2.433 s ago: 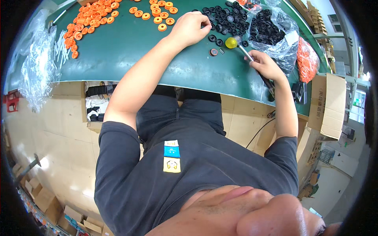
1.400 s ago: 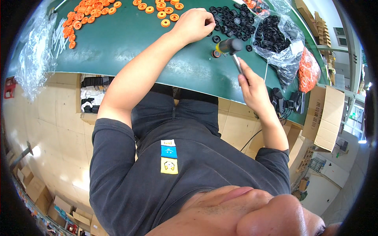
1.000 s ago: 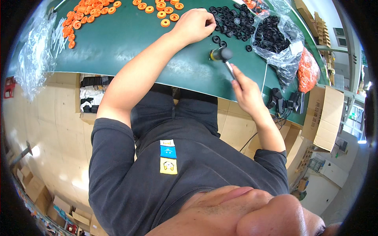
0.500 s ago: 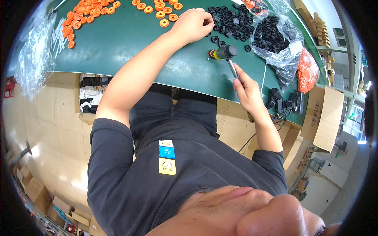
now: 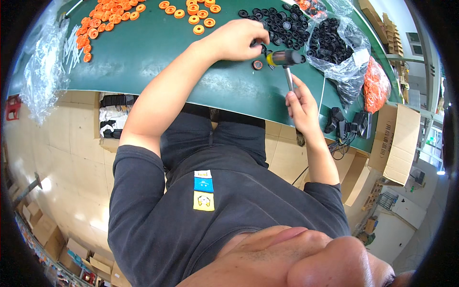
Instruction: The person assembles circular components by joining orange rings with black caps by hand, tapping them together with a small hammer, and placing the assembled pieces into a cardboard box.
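"How far along?"
"One orange-and-black disc on the green desk looks joined; many loose orange wheels and black discs seemingly remain."
"Hands?"
"The right hand grips a mallet, its head near that piece. The left hand is curled; I can't tell whether it holds anything."
"The room?"
"Tiled floor, cardboard boxes."

The mallet, its head black with a yellow end on a metal shaft, is gripped by the right hand; the head sits crosswise beyond those fingers, yellow end toward the left hand. Between the hands lies a small round piece, black and orange. Small black wheels are heaped just beyond the left hand's fingers.
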Tool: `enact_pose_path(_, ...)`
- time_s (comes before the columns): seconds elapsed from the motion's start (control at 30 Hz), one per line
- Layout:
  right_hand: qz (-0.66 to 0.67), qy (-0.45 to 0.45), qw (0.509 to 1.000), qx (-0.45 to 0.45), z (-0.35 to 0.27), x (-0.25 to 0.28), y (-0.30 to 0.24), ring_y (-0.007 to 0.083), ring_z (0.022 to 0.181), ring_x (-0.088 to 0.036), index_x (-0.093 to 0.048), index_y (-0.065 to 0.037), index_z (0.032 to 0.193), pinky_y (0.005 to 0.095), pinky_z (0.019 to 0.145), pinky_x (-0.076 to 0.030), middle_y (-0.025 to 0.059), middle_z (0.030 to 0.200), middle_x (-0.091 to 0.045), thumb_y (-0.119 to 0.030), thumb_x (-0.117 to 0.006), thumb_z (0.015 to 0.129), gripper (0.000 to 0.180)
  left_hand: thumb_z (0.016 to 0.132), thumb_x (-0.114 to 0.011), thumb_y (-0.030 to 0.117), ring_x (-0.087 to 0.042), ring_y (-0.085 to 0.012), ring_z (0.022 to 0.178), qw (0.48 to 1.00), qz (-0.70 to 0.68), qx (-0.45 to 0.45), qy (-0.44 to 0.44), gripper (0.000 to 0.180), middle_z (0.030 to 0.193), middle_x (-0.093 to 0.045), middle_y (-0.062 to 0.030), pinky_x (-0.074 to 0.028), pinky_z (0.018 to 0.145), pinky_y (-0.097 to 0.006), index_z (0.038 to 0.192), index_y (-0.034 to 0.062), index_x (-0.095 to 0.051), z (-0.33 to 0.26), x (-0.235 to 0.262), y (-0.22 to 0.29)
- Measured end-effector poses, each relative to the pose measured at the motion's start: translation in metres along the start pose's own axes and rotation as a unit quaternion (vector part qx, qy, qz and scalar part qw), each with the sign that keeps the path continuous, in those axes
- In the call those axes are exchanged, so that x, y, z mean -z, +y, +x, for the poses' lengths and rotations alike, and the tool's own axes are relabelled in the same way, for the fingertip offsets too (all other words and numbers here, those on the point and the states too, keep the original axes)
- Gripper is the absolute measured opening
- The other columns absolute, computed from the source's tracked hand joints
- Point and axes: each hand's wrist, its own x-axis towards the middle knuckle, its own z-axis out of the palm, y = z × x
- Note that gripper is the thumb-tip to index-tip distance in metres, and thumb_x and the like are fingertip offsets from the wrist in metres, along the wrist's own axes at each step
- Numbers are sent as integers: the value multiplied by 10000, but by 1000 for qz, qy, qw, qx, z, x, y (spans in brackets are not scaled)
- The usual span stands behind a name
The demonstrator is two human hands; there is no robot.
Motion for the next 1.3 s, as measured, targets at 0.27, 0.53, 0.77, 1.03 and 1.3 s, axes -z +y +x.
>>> enact_pose_path(0.27, 24, -34, 997, -66, 13, 32, 30, 58, 527, -497, -456, -7, 1452, 228, 480, -420, -4, 784, -562, -48, -623, 967, 515, 758, -783, 177, -649, -290, 961, 980, 53, -4, -191, 295, 917, -651, -96, -515, 876, -410, 1018, 47, -731, -1, -5, 20)
enact_pose_path(0.53, -385, 109, 894, 201, 58, 32, -17, 371, 1079, -594, -598, 25, 1287, 436, 947, -489, 186, 1132, -607, -101, -783, 765, 568, 830, -706, 71, -594, -147, 783, 995, -89, 54, 0, 175, 890, -575, -49, -517, 734, -290, 988, 30, -642, 5, 0, 3)
enact_pose_path(0.77, -286, 68, 901, 319, 106, -24, -33, 349, 987, -598, -671, -24, 1128, 439, 879, -495, 147, 1012, -609, -85, -737, 761, 378, 834, -735, 73, -590, -86, 815, 969, -130, 136, 163, 223, 940, -621, -3, -503, 780, -254, 1031, 32, -638, 4, -1, -25)
enact_pose_path(1.03, -246, 109, 894, 358, 114, -32, -5, 306, 888, -579, -702, -49, 966, 435, 802, -475, 91, 898, -585, -11, -643, 787, 192, 858, -716, 151, -653, -136, 850, 949, 66, 162, 263, 186, 916, -666, -38, -533, 798, -297, 1018, 59, -690, 45, 56, -37)
enact_pose_path(1.3, -180, 125, 909, 355, 111, -25, -10, 303, 948, -576, -704, -49, 952, 426, 876, -462, 105, 910, -582, -27, -682, 737, 217, 837, -776, 215, -676, -286, 783, 881, 335, 229, 244, 294, 849, -685, -141, -549, 740, -384, 1031, 9, -694, 82, 101, -42)
